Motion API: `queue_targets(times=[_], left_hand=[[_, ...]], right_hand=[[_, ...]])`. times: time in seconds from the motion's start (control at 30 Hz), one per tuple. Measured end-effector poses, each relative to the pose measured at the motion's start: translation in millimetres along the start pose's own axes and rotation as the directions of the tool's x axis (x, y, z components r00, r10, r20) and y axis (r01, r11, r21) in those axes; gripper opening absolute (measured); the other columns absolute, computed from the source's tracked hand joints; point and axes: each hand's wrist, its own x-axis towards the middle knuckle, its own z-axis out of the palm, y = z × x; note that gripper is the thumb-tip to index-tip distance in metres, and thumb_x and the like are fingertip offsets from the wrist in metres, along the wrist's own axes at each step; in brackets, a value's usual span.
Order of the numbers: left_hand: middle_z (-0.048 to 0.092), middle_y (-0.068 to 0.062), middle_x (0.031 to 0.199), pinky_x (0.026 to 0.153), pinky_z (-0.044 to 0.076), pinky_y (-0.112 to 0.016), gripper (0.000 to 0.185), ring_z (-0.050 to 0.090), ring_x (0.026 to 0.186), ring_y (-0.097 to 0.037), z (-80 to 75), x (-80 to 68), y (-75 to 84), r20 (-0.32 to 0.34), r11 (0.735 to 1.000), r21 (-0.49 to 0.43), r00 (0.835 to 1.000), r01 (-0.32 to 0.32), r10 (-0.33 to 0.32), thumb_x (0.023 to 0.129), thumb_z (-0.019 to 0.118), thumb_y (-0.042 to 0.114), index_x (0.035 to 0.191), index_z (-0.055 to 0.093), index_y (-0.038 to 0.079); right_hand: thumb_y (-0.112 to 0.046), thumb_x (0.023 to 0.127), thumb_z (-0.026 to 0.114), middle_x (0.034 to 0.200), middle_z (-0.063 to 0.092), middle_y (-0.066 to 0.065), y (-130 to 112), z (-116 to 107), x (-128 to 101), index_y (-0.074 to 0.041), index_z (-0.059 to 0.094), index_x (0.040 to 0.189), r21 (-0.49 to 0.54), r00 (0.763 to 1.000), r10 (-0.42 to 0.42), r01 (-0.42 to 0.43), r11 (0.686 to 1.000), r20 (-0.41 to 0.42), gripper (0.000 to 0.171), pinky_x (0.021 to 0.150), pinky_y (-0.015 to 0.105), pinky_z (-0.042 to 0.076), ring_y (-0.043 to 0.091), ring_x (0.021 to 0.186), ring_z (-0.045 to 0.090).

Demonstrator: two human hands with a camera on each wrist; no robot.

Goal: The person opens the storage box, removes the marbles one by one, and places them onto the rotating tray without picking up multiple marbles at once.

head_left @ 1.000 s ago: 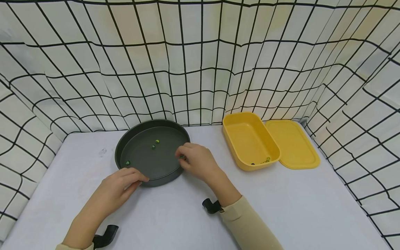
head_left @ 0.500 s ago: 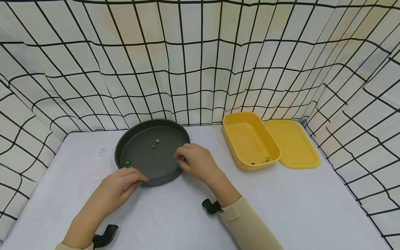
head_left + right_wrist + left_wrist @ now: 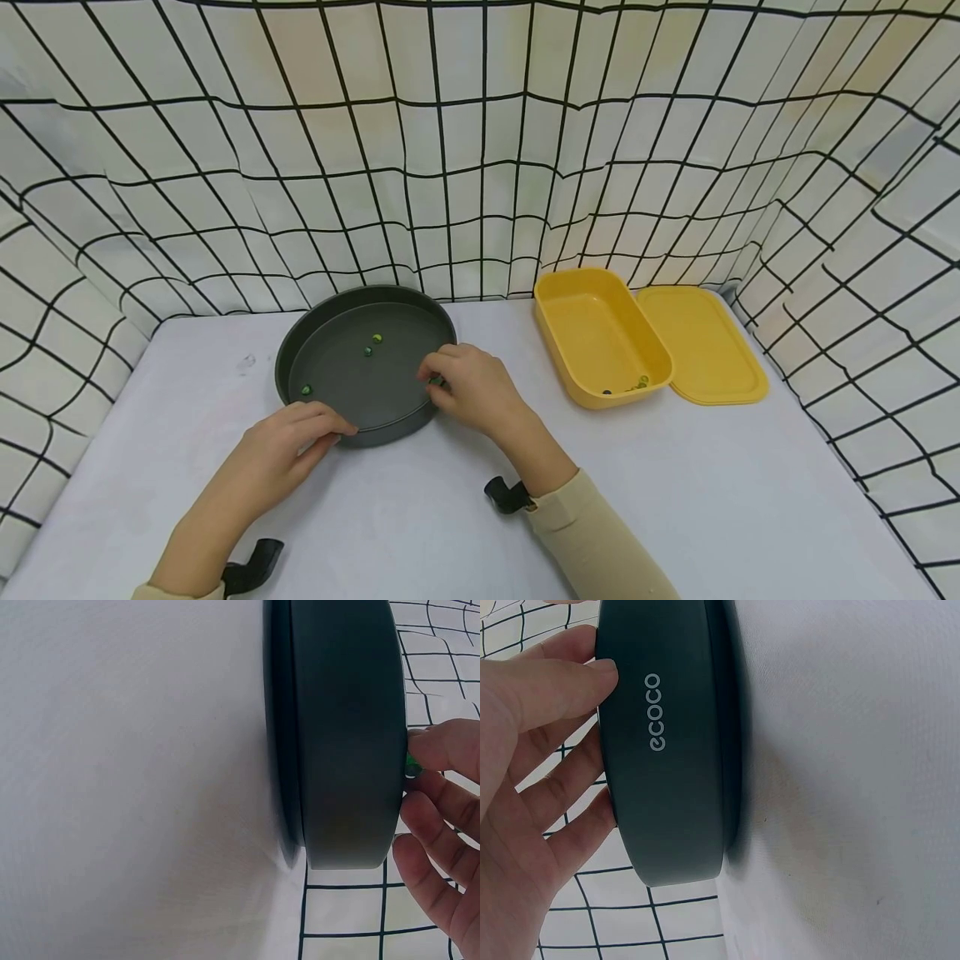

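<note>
Barely shifted, the right-hand grip (image 3: 472,385) narrowly pinches a green marble (image 3: 412,766).

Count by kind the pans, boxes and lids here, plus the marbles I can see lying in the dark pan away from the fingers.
Dark round pan: 1
Yellow box: 1
Yellow lid: 1
Loose marbles: 3
Total: 6

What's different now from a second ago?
Barely anything: the right hand shifted very slightly left, a green marble at its fingertips. The left hand stayed on the rim of the round dark pan; the three loose marbles, yellow container and yellow lid stayed put.
</note>
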Motion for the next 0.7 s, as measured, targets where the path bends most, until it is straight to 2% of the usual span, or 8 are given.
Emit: queue_targets(times=[0.47, 0.7], left_hand=[[0.068, 0.019, 0.097, 0.083, 0.046, -0.009, 0.037, 0.062, 0.091, 0.001, 0.0, 0.4, -0.2, 0.004, 1.0, -0.003, 1.0, -0.004, 0.004, 0.073, 0.08, -0.006, 0.095, 0.076, 0.023], [0.069, 0.017, 0.096, 0.085, 0.046, -0.011, 0.042, 0.064, 0.088, -0.005, 0.8, 0.3, 0.3, -0.022, 1.0, -0.026, 1.0, -0.011, 0.011, 0.07, 0.081, -0.009, 0.096, 0.075, 0.024]], right_hand=[[-0.016, 0.087, 0.075, 0.097, 0.069, -0.012, 1.2, 0.8, 0.1, -0.022, 0.073, 0.097, 0.001, 1.0, 0.0, 0.0, 1.0, 0.004, 0.012, 0.068, 0.024, 0.053, 0.008, 0.088, 0.061], [-0.016, 0.086, 0.076, 0.096, 0.069, -0.013, 1.3, 1.2, 0.1, -0.023, 0.073, 0.096, 0.005, 1.0, -0.007, 0.007, 1.0, -0.005, 0.012, 0.069, 0.023, 0.053, 0.007, 0.087, 0.061]])
